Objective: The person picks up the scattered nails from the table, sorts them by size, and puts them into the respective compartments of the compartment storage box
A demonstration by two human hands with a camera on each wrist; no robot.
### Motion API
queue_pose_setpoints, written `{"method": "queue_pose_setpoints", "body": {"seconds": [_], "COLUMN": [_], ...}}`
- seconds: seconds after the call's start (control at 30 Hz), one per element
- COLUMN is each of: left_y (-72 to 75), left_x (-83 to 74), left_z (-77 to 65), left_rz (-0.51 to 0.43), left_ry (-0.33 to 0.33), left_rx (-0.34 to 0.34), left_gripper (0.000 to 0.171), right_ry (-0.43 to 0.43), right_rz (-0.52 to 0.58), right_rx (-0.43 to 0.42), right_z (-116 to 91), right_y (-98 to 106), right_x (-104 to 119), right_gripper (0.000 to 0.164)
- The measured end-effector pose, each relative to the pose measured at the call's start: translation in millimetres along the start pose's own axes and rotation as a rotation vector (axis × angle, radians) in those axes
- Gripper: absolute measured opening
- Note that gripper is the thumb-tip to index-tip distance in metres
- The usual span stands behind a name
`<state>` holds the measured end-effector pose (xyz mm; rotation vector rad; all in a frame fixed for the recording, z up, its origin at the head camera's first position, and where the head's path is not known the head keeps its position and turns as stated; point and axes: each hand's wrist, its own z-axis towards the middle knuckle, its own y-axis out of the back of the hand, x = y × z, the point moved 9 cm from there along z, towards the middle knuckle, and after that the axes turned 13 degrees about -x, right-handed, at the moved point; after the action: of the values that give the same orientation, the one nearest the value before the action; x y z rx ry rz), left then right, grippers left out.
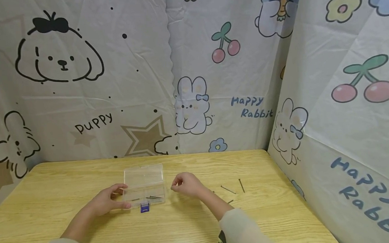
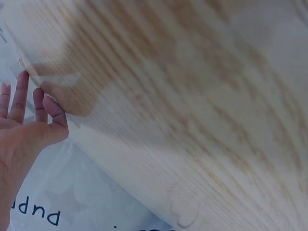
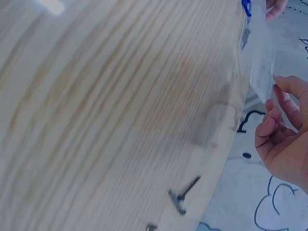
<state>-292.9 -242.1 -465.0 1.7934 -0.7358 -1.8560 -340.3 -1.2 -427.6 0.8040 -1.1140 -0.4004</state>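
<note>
A clear plastic box (image 1: 143, 175) lies with its hinged lid raised at the back and a blue latch (image 1: 144, 207) at the front. Dark nails (image 1: 154, 197) lie inside its base, mostly in the right part. My left hand (image 1: 103, 200) holds the box's left end, thumb at the front corner and fingers farther back. To the right of the box, my right hand (image 1: 188, 185) hovers with loosely bent fingers; nothing shows between the fingertips. In the right wrist view, its fingertips (image 3: 276, 81) overlap the edge of the clear plastic.
Several loose nails (image 1: 228, 189) are scattered on the wood-grain table (image 1: 187, 228), to the right of my right hand; the right forearm partly covers some. Printed cloth (image 1: 139, 84) walls off the table at the back and on both sides.
</note>
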Motion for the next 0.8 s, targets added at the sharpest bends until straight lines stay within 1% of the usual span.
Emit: {"method": "queue_pose_setpoints", "body": {"seconds": [0.07,0.27,0.43,0.8], "left_y": [0.1,-0.5,-0.5,-0.8], "left_x": [0.4,1.2,1.2,1.9], "left_z": [0.4,1.5,0.8,0.8], "left_rz": [-0.003,-0.002,-0.005,-0.002], "left_ry": [0.006,-0.001,-0.003,-0.001], "left_rx": [-0.002,-0.006,-0.003,-0.003], "left_gripper": [0.077,0.077,0.077,0.077], "right_ry": [-0.004,-0.002,-0.018,-0.057], "right_rz": [-0.009,-0.028,-0.038,-0.07], "right_rx": [-0.005,-0.019,-0.032,-0.042], "right_z": [-2,-9,-16,-31], "right_y": [6,24,37,51], "right_x": [-5,-20,-34,-68], "right_gripper": [0.009,0.01,0.009,0.009]}}
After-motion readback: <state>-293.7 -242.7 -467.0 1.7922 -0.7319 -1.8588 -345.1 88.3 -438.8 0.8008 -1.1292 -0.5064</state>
